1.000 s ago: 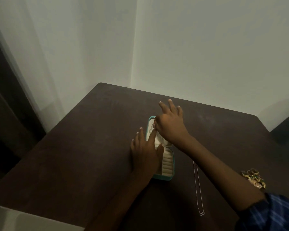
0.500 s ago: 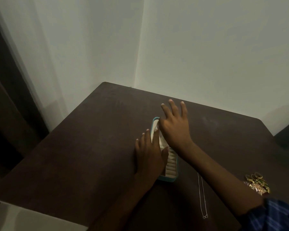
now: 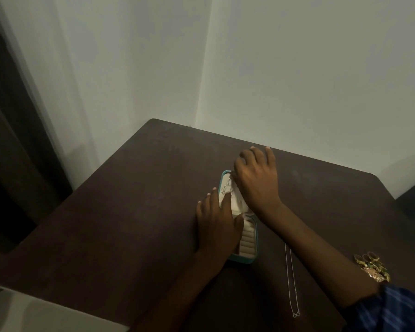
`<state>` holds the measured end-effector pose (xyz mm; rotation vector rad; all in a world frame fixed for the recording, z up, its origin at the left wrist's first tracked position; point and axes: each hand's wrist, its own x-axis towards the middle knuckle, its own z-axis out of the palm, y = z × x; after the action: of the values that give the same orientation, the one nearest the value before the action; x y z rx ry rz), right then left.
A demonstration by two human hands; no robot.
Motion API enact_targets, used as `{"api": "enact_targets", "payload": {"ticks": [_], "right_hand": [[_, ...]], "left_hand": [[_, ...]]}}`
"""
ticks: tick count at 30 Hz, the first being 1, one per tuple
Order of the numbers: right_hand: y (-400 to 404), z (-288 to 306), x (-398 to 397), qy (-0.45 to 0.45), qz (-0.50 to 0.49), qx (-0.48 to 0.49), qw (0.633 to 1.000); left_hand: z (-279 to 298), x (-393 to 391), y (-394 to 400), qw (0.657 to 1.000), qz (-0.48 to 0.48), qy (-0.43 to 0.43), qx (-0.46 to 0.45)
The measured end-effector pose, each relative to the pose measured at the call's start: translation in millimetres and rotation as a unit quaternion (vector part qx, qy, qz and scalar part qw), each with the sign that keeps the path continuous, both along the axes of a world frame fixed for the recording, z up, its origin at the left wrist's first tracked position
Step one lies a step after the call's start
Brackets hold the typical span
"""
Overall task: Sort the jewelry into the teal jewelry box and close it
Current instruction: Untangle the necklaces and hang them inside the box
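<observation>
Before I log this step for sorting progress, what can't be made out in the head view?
- Far half of the teal jewelry box: covered by the right hand and left hand.
- Small chain: what the right hand's fingertips do with it is hidden.
- Gold pile: too small and dim to count.
- Thin necklace: clasp unreadable.

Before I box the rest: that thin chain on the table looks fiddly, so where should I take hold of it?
Probably pinch the chain at its far end, the looped top near the box, coming from above. It lies flat and straight on the table, pendant nearest you, so lifting there should let it hang untangled.
</observation>
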<state>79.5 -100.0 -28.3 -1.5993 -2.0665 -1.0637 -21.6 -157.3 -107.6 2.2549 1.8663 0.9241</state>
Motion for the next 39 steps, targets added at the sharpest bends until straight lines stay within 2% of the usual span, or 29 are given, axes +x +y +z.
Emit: {"api": "enact_targets", "payload": {"ticks": [8, 11, 15, 23, 31, 39], "right_hand": [[-3, -3, 4, 0.044, -0.003, -0.038, 0.998], [-6, -2, 7, 0.068, -0.003, -0.055, 0.996], [-11, -2, 11, 0.091, 0.007, -0.071, 0.993], [-26, -2, 16, 0.115, 0.01, -0.074, 0.991], [-38, -2, 25, 0.127, 0.006, -0.086, 0.988], [-51, 0, 34, 0.144, -0.006, -0.095, 0.985]], "left_hand": [[1, 1, -2, 1.0, -0.002, -0.027, 0.005], [-2, 1, 0, 1.0, 0.002, 0.003, 0.018], [0, -1, 0, 1.0, -0.005, 0.007, -0.023], [-1, 1, -2, 0.999, 0.021, -0.012, 0.039], [-3, 2, 0, 0.998, 0.03, 0.053, 0.024], [0, 2, -2, 0.999, 0.025, 0.024, 0.039]]}}
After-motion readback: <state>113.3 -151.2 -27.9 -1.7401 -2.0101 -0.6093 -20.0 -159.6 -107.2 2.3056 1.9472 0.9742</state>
